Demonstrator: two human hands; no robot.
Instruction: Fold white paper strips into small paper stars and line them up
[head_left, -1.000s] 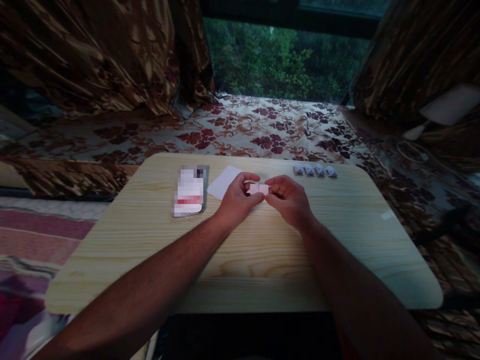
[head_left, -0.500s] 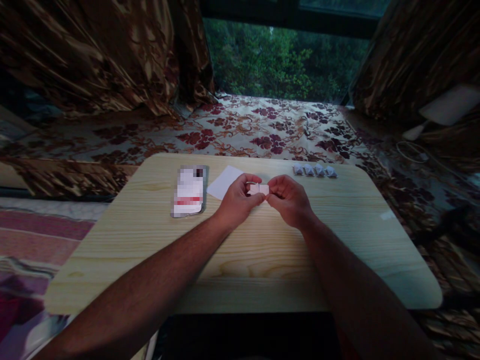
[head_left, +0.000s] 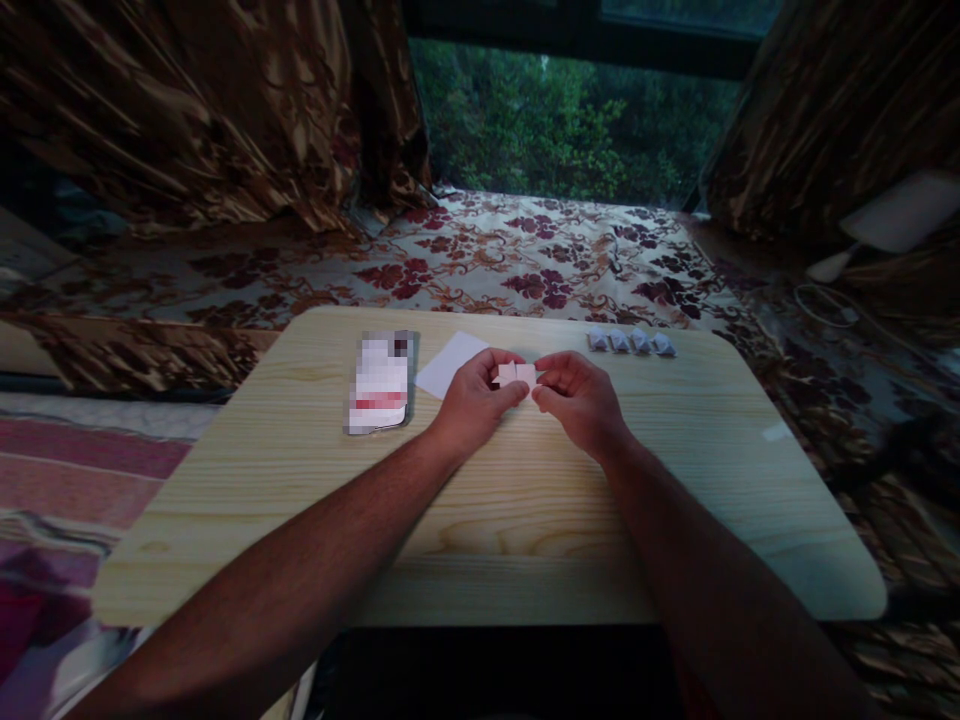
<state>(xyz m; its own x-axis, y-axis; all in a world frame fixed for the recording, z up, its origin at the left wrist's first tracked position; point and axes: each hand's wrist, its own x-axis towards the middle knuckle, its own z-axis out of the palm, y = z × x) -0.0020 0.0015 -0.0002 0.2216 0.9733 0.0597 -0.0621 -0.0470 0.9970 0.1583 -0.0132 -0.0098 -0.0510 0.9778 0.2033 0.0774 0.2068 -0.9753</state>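
A small folded white paper piece is held just above the far middle of a light wooden table. My left hand pinches its left side between thumb and fingers. My right hand pinches its right side, fingers curled. A flat white paper sheet lies on the table just left of my left hand. Several small folded paper shapes sit in a row near the far right edge of the table.
A phone-like flat object lies on the table left of the sheet. Floral cloth covers the surface beyond the table, with brown curtains and a window onto green trees behind. A white object and cable lie at the right.
The folded piece and both hands have stayed in nearly the same spot. Fingers shifted slightly on the paper.
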